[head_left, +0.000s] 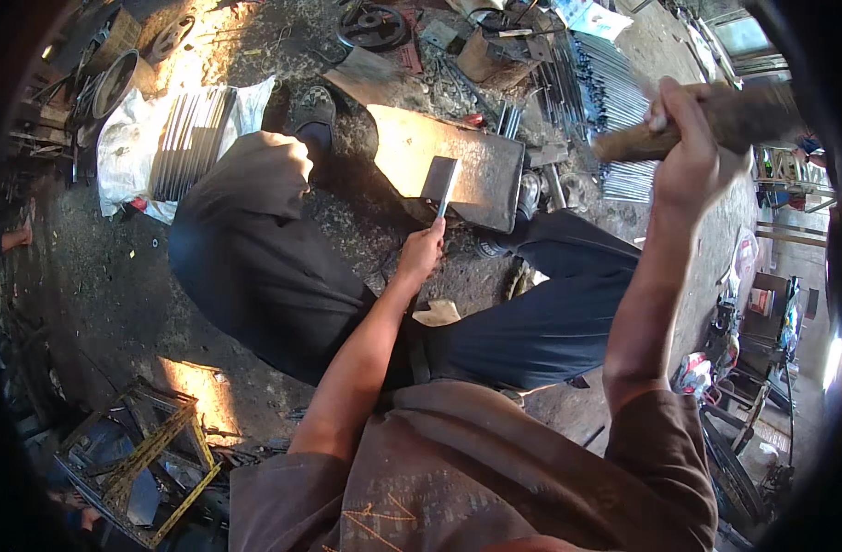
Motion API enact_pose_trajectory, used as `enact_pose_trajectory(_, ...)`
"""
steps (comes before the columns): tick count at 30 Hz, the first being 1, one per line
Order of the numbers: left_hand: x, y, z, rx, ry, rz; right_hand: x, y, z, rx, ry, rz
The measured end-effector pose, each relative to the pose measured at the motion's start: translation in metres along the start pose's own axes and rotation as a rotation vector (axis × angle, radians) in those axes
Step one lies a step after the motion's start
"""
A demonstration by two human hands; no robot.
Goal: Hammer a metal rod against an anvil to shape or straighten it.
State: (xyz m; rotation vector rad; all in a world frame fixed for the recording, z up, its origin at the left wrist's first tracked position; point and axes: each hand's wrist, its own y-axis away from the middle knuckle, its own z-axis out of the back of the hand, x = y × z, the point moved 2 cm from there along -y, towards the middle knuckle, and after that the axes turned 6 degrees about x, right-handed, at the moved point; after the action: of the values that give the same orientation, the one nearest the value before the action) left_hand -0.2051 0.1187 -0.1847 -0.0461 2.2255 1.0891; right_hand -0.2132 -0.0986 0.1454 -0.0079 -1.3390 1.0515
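My left hand point(424, 248) is closed around the near end of a slim metal rod point(447, 195). The rod's far end rests at a dark square block point(435, 178), which sits on a low, flat metal-topped slab point(476, 175) between my legs. Sunlight falls over the slab's left part. Raised high on the right, my right hand point(692, 138) grips a thick wooden club point(644, 144). Its right end is smeared by motion, so its full shape cannot be made out. The club is well apart from the rod and block.
A row of rods point(196, 138) lies on a white sack point(122, 152) at left. A larger stack of rods point(623, 110) lies beyond the slab at right. A dark handwheel point(373, 26) is at the back. A yellow metal frame point(196, 432) stands lower left, a motorcycle point(738, 442) lower right.
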Motion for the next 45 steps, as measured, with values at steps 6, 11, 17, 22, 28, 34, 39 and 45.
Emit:
enact_pose_trajectory(6,-0.002,-0.002,-0.013,-0.012,-0.043,-0.094,-0.148,0.158,-0.046,0.399,0.748,-0.308)
enact_pose_trajectory(11,0.013,-0.014,0.003,-0.111,-0.22,-0.079,-0.099,0.051,-0.039,0.245,0.5,-0.576)
enact_pose_trajectory(17,0.005,-0.01,-0.001,-0.081,-0.217,-0.068,0.003,-0.023,0.019,0.003,-0.264,-0.065)
enact_pose_trajectory(22,-0.002,-0.004,-0.008,-0.066,-0.199,-0.072,-0.11,0.143,-0.045,0.289,0.823,0.032)
enact_pose_trajectory(28,0.003,0.003,0.003,0.078,0.042,0.011,-0.065,0.062,-0.072,0.567,0.741,-0.528)
enact_pose_trajectory(34,-0.003,0.004,-0.003,0.062,-0.001,0.033,-0.012,0.005,-0.009,0.151,0.298,-0.03)
enact_pose_trajectory(39,-0.002,0.002,-0.015,0.02,-0.011,0.054,-0.14,0.15,-0.041,0.394,0.759,-0.298)
enact_pose_trajectory(45,0.009,-0.005,0.001,-0.022,0.061,-0.039,-0.096,0.061,-0.05,0.426,0.603,-0.53)
